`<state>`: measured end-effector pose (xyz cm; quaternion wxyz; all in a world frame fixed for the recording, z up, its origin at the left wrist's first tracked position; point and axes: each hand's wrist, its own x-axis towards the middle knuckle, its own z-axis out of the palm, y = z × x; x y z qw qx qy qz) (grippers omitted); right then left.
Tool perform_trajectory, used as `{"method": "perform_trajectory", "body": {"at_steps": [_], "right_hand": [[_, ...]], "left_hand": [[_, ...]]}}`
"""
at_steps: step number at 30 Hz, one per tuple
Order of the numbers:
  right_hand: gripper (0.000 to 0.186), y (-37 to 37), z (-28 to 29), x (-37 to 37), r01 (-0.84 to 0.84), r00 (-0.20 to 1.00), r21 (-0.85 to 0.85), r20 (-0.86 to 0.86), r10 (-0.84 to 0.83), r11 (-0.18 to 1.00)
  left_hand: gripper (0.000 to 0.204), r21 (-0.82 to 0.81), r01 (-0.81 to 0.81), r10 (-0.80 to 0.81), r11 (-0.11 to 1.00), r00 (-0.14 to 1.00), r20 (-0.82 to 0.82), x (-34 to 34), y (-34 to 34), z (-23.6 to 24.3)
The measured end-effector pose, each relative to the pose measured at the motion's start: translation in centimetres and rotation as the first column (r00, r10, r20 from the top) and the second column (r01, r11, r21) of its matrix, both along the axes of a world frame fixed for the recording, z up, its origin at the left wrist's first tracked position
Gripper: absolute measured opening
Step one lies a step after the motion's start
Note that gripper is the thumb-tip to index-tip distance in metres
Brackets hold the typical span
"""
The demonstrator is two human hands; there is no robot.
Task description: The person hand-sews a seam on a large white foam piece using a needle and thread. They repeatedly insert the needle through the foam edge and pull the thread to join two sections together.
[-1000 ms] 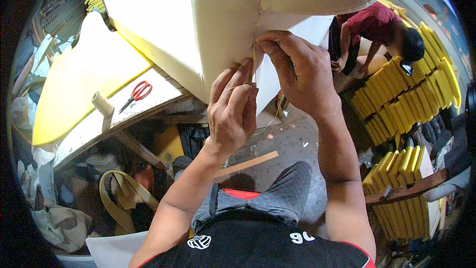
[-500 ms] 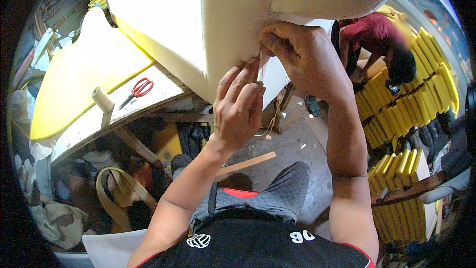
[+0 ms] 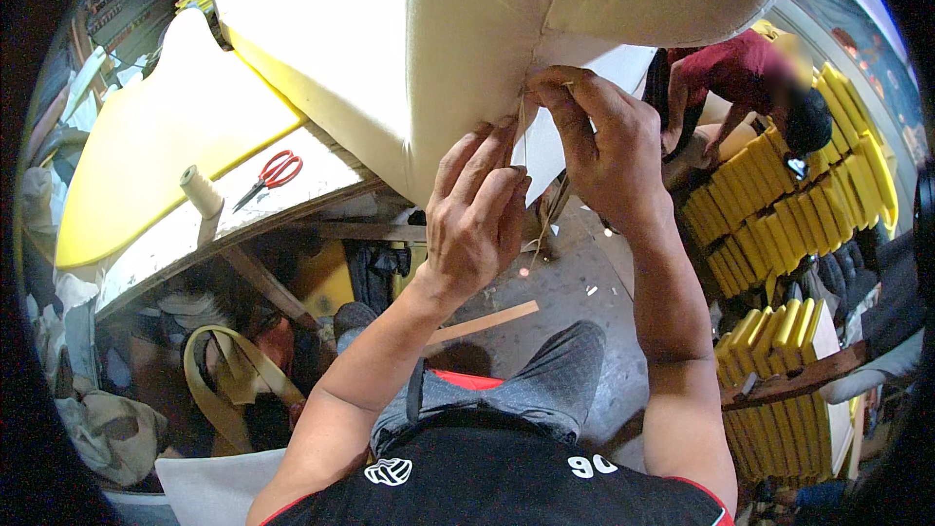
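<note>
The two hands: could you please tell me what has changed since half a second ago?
The right hand has come lower, its wrist moving down and slightly left; its fingers remain close to the seam of the pale cushion. No grasp or release can be seen. The left hand remains by the cushion's edge, and the scissors and spool stayed on the table.

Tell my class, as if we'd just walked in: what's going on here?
A person has the fingertips of the left hand and right hand close together at a seam on a pale, covered piece, with a fine thread between them. Red-handled scissors and a spool are on the table to the left. At right, a co-worker bends beside stacked yellow slabs.
</note>
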<state>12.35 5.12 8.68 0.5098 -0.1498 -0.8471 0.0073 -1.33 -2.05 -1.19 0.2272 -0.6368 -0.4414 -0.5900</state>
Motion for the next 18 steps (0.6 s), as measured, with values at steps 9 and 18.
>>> {"method": "perform_trajectory", "body": {"at_steps": [9,18], "right_hand": [[0.019,0.5,2.5,-0.3,0.067,0.980,-0.179,0.198,-0.031,0.982],[0.012,-0.8,0.4,-0.2,0.080,0.995,0.084,0.047,-0.084,0.993]], "left_hand": [[0.014,-0.023,-0.043,0.043,0.999,0.999,-0.021,0.1,0.0,-0.2],[0.013,-0.002,-0.020,0.020,1.000,1.000,0.001,0.1,0.1,-0.2]]}}
